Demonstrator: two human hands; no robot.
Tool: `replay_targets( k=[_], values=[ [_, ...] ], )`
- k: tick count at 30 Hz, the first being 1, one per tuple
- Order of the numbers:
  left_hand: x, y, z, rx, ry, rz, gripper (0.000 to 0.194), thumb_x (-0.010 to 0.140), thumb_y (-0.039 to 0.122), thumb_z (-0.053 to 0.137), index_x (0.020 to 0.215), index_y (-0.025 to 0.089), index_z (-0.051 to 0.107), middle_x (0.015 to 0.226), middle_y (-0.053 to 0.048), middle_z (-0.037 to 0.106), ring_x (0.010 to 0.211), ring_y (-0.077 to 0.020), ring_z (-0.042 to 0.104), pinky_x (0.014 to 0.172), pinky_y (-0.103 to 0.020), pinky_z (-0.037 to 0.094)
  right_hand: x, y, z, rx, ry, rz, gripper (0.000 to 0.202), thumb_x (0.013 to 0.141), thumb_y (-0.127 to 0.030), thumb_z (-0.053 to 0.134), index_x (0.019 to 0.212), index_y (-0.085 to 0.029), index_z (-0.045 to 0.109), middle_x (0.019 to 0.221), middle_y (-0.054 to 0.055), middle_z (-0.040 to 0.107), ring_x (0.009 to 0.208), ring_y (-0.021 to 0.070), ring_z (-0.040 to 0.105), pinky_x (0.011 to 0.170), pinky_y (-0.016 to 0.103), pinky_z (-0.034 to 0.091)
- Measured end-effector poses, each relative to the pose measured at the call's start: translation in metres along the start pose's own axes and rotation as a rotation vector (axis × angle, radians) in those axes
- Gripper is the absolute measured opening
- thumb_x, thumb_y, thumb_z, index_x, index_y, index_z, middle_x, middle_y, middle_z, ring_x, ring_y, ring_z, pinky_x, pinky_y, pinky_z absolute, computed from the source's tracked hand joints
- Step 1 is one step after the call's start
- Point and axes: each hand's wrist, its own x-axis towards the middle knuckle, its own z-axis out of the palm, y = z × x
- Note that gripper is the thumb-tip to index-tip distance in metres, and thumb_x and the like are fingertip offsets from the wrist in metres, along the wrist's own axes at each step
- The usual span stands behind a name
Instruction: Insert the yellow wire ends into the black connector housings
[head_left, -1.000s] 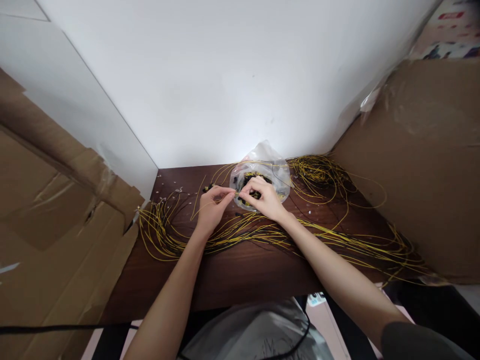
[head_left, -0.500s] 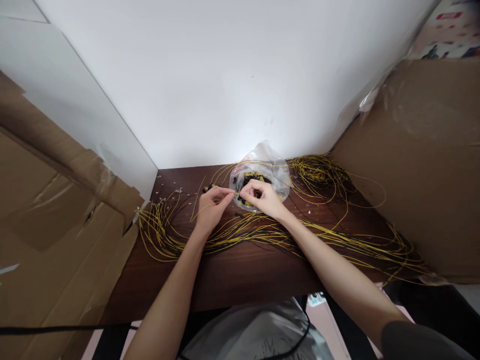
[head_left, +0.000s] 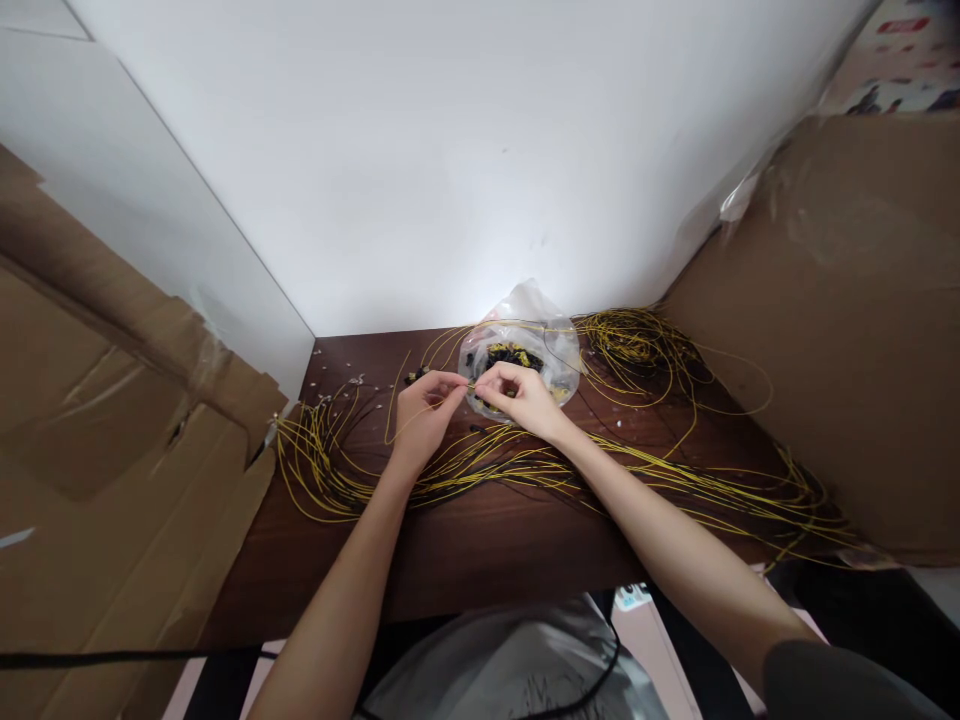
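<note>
My left hand (head_left: 429,412) is closed in a pinch on a thin yellow wire (head_left: 388,432), whose loose length loops out on the left. Close to its fingertips, my right hand (head_left: 519,398) pinches thumb against forefinger. What lies between those right fingers is too small to make out. Both hands are in front of a clear plastic bag (head_left: 529,300), and the right one overlaps it. Small black and yellow pieces (head_left: 514,355) fill the open bag. Below the hands, a long bundle of yellow and black wires (head_left: 480,462) runs across the dark wooden table (head_left: 450,565).
A tangled coil of yellow wire (head_left: 630,340) lies at the back right. Cardboard boxes stand on the left (head_left: 112,420) and right (head_left: 840,330). Behind the table rises a white wall (head_left: 465,170). Small white bits (head_left: 352,381) are scattered at the back left.
My right hand has shifted slightly left, bringing its fingertips against or very near those of my left hand. My left hand stays nearly still, still pinching the yellow wire.
</note>
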Motion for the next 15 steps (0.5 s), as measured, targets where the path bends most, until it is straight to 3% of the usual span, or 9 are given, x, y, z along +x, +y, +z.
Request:
replay_targets(
  k=[5, 11, 15],
  values=[
    [-0.0006, 0.0035, 0.0016, -0.018, -0.001, 0.012, 0.011, 0.072, 0.026, 0.061, 0.075, 0.016, 0.065, 0.078, -0.002, 0.066, 0.071, -0.0126, 0.059, 0.063, -0.022, 0.045, -0.0005, -0.0003, 0.0043, 0.111, -0.030, 0.076, 0.017, 0.075, -0.033, 0.058, 0.079, -0.016, 0.060, 0.061, -0.002, 0.052, 0.053, 0.0089, 0.042, 0.050, 0.022, 0.033],
    [0.0010, 0.0031, 0.0013, -0.138, 0.066, -0.031, 0.005, 0.071, 0.020, 0.057, 0.073, 0.016, 0.054, 0.070, -0.001, 0.064, 0.068, -0.0130, 0.061, 0.063, -0.022, 0.045, 0.0011, 0.0006, 0.0030, 0.219, 0.057, 0.130, 0.012, 0.071, -0.026, 0.056, 0.065, -0.017, 0.050, 0.059, -0.002, 0.053, 0.053, 0.0090, 0.046, 0.051, 0.022, 0.037],
    [0.0033, 0.0017, -0.0021, -0.149, 0.078, -0.056, 0.007, 0.070, 0.018, 0.057, 0.075, 0.016, 0.052, 0.065, 0.000, 0.063, 0.059, -0.0107, 0.057, 0.058, -0.021, 0.043, 0.0021, 0.0012, 0.0012, 0.331, 0.085, 0.111, 0.011, 0.074, -0.025, 0.051, 0.067, -0.018, 0.046, 0.058, -0.003, 0.057, 0.051, 0.0084, 0.050, 0.053, 0.022, 0.041]
  ],
)
